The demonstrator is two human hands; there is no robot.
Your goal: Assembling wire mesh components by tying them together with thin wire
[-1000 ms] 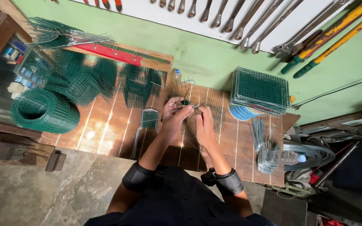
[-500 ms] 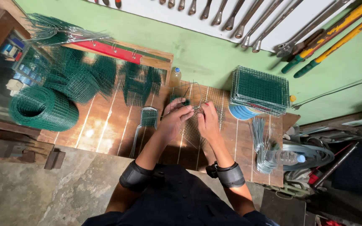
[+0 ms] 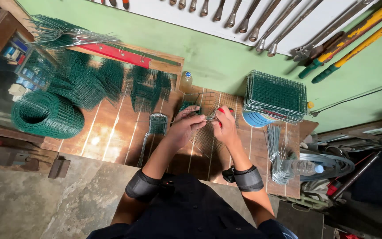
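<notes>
Wooden counter [image 3: 111, 137] w/ green mesh roll [image 3: 45, 115] at left, panel stack [image 3: 276, 95] at right. Mid-counter, left hand [image 3: 186, 126] grips wire mesh piece [image 3: 206, 132]; right hand [image 3: 224, 126] is clenched on red-handled pliers [image 3: 219, 114].

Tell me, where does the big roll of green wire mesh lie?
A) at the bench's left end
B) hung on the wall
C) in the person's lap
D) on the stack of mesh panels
A: the roll of green wire mesh lies on its side at the left end of the wooden bench.
</notes>
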